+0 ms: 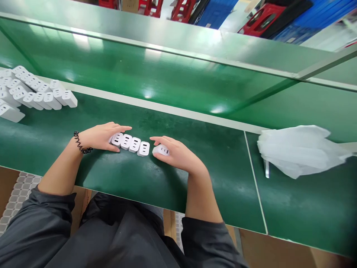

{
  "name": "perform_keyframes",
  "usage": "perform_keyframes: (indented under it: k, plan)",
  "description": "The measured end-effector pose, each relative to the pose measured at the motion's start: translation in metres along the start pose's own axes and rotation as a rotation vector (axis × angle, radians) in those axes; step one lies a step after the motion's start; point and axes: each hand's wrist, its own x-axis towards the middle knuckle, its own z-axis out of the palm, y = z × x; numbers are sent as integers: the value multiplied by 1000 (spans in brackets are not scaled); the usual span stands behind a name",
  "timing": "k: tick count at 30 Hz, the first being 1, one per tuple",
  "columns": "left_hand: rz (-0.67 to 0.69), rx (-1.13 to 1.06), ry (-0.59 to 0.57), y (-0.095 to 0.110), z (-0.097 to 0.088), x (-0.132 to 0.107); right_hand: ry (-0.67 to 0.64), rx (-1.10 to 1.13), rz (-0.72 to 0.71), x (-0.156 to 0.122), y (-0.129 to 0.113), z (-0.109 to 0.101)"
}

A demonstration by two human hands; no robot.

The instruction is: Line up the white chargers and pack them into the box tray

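Note:
Several white USB chargers (135,144) stand side by side in a short, slanting row on the green worktop, their port faces turned up. My left hand (102,136) is around the left end of this row, thumb on the near side and index finger stretched along the far side, closed on the leftmost charger (117,139). Just right of the row, my right hand (177,152) grips a separate white charger (161,150) between thumb and fingers. A small gap parts that charger from the row. My palm hides some of it.
At the far left lies a pile of more white chargers (39,97). A white plastic bag (299,150) rests on the right, beyond a pale seam (255,182) in the green worktop (220,178). A low green partition (167,82) runs along the back, with red stools (182,9) behind it.

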Motion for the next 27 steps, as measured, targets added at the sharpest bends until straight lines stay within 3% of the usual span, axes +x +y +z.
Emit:
perform_keyframes:
  k: [2,5,10,15,27]
  plan:
    - [9,1,4,1,1,1,56,-4,-52,7,-5,10]
    - [19,0,2,1,2,2,9,18,-104,12,-10,18]
    - [34,-1,14,-1,3,2,-74,87,-122,4,-3,7]
    - [38,5,15,-1,4,3,-47,143,-97,0,3,-4]
    - [11,1,5,-2,3,2,-46,129,-195,-2,-2,-3]
